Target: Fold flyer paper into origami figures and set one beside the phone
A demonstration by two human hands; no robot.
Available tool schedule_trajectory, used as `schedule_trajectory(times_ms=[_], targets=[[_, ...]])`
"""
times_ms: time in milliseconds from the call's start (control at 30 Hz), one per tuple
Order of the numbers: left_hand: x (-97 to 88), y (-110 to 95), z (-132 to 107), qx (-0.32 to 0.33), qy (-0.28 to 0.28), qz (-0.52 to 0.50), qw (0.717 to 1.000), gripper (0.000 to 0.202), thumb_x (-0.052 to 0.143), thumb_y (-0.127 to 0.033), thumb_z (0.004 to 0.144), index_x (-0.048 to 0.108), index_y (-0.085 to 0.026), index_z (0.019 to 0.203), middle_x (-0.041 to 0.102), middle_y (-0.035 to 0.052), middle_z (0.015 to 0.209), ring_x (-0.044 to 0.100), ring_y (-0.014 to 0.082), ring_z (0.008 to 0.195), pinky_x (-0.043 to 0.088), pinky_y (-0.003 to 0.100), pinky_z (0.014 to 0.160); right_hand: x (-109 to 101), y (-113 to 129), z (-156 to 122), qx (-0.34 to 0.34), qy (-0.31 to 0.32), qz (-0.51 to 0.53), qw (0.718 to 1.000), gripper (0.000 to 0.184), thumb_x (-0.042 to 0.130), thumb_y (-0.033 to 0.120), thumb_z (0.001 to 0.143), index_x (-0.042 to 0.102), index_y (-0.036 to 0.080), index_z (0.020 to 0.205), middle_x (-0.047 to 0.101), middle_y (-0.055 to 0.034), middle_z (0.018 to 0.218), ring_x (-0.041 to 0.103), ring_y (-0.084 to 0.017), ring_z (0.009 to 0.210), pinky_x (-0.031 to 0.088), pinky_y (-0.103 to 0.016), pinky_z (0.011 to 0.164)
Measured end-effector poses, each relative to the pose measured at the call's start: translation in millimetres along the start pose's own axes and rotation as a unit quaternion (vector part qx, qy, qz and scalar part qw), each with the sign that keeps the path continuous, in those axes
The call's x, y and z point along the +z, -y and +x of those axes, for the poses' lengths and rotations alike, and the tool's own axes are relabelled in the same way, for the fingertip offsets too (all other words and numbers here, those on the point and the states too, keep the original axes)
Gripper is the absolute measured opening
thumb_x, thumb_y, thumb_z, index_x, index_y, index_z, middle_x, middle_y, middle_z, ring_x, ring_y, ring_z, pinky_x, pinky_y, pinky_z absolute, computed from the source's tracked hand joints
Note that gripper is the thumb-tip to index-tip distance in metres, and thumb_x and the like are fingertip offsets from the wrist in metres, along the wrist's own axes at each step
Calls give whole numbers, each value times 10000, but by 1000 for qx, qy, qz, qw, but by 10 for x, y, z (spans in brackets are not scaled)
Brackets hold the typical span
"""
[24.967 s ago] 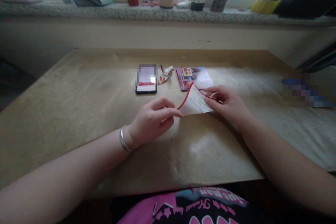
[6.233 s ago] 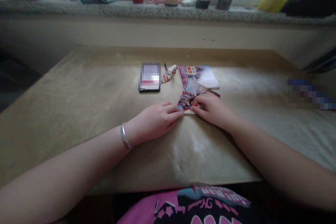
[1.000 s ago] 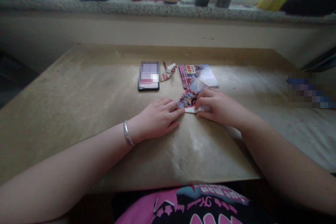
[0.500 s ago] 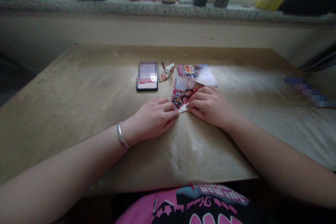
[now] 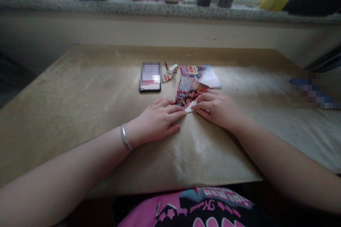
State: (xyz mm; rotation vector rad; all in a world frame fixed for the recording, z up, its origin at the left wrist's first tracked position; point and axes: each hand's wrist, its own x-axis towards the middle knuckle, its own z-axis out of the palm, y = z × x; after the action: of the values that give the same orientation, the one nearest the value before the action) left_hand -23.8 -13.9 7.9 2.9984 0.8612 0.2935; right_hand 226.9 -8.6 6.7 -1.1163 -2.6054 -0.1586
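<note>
A sheet of colourful printed paper (image 5: 190, 92), folded to a point at its near end, lies on the table between my hands. White underside shows along its near right edge. My left hand (image 5: 162, 118) lies palm down, fingers stretched out with their tips pressing the near corner and the thumb apart from them. From the other side, my right hand (image 5: 220, 108) has its bent fingers together on the paper's right edge, the thumb tucked near the white strip. Just behind the folded sheet rests a printed booklet (image 5: 210, 76). What sits under my fingertips is hidden.
A phone (image 5: 150, 76) with a blurred screen lies left of the paper, beside a small folded-paper figure (image 5: 170, 72). Bottles and other items line the stone windowsill (image 5: 149, 9) beyond the table (image 5: 80, 113). A blurred bluish object (image 5: 314, 92) is at the far right.
Both hands have shifted slightly right; the left fingertips slid along the near corner and its thumb moved away from the fingers. My right hand moved down off the booklet's edge, showing more of it.
</note>
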Motion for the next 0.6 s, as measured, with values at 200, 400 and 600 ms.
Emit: schedule_trajectory(times_ms=[200,400,600], targets=[[-30,-53,35,65,7,-22,998,319,458,-304,934,640,-176,1164,656,87,1126,576,212,1012,455,365,941,18,-29,-6,1,-5,3,1000,235,518,279,914,751,254,924,703,-42,975,586,-204,924,440,-315,791],[-39,-5,30,50,-22,-28,998,281,452,-253,937,677,-237,1105,681,44,1118,583,189,980,454,360,888,47,-48,2,9,-9,13,1000,240,520,275,913,758,250,916,705,-54,976,587,-201,906,447,-323,788],[-95,87,5,28,-34,-36,998,267,475,-263,922,713,-280,1041,707,-17,1111,477,255,1211,359,455,1020,42,-44,6,8,-6,7,1000,257,503,267,920,759,249,909,705,-49,972,584,-200,902,440,-319,783]])
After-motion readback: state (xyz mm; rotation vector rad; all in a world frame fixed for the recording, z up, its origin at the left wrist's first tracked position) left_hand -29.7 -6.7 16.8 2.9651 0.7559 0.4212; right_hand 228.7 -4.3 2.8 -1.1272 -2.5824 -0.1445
